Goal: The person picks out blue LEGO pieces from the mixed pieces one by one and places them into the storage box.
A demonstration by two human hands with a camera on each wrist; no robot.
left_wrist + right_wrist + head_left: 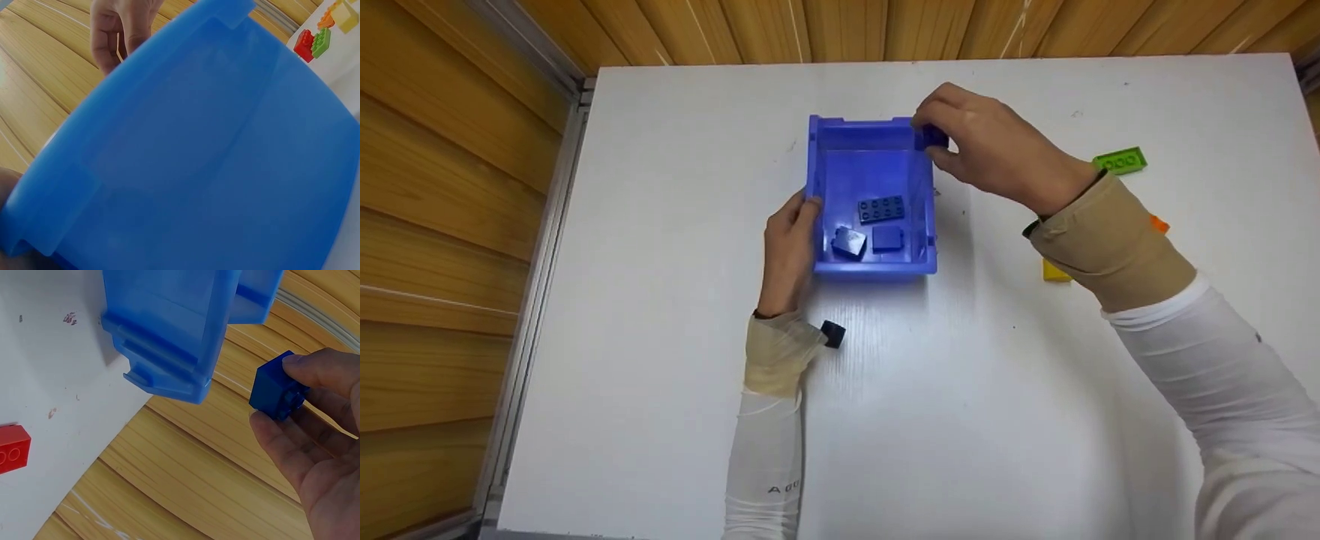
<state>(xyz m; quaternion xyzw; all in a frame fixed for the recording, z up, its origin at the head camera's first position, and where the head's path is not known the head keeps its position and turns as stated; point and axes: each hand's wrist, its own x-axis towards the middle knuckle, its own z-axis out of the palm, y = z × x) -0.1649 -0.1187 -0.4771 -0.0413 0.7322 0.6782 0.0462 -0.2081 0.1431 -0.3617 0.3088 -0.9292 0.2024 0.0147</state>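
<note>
A blue plastic bin (876, 268) sits on the white table. My left hand (790, 251) grips its left wall, thumb over the rim. At the bin's far right corner, my right hand (982, 142) pinches a blue toy brick (275, 391) between thumb and fingers, its studs toward the palm. In the right wrist view this brick is held apart from the bin wall. Inside the bin lie a dark blue eight-stud brick (881, 210) and two smaller blue bricks, one tilted (850, 242) and one flat (887, 239). In the left wrist view the bin hides most of the scene.
Right of the bin lie a green brick (1120, 160), an orange brick (1160, 224) and a yellow brick (1056, 271), partly behind the right sleeve. A red brick (12, 449) shows in the wrist views. Wood-patterned panels (847, 30) border the table's far and left sides.
</note>
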